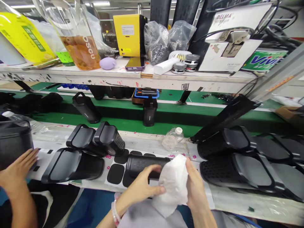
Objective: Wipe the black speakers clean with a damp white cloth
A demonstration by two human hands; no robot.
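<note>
My left hand [140, 185], with a beaded bracelet on its wrist, grips a black ribbed cylindrical speaker [147, 165] lying on the bench. My right hand [196, 183] clutches a crumpled white cloth [172, 183] against the speaker's right end, and my left fingertips touch the cloth. Part of the speaker is hidden behind my hands. Just beyond them, several black rounded-square pads [115, 173] lie on a white backing sheet. Another person's hand [17, 167] rests at the far left against a black speaker [14, 144].
Black speakers [72, 166] lie to the left and others [237, 171] to the right. A clear plastic bottle [173, 139] lies beyond my hands. Further away runs a green conveyor belt [142, 122] carrying upright speakers, beneath a white shelf [95, 77] crowded with bags and boxes.
</note>
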